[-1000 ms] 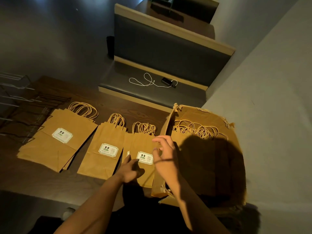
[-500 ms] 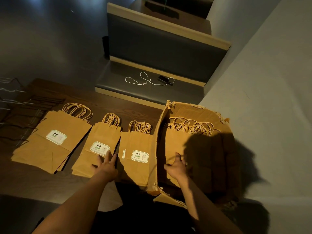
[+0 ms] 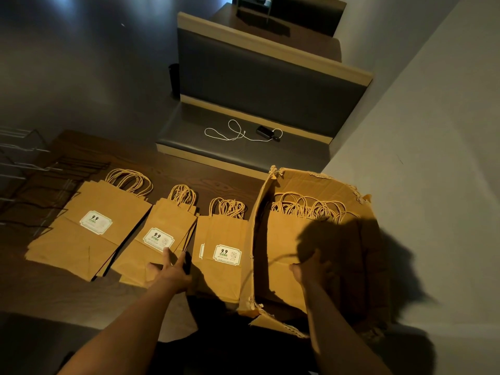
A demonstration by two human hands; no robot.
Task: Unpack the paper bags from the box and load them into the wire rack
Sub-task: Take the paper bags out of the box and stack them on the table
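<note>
Fingers of left hand spread flat, pressing the middle stack of paper bags on the dark surface; right hand reaches into the torn cardboard box, apparently gripping the bags inside, though shadow hides its fingers. Three stacks lie between box and wire rack, which holds none. Advice: pinch a small bundle low, lift handles-first clear of the ragged box wall, keep labels facing up.
</note>
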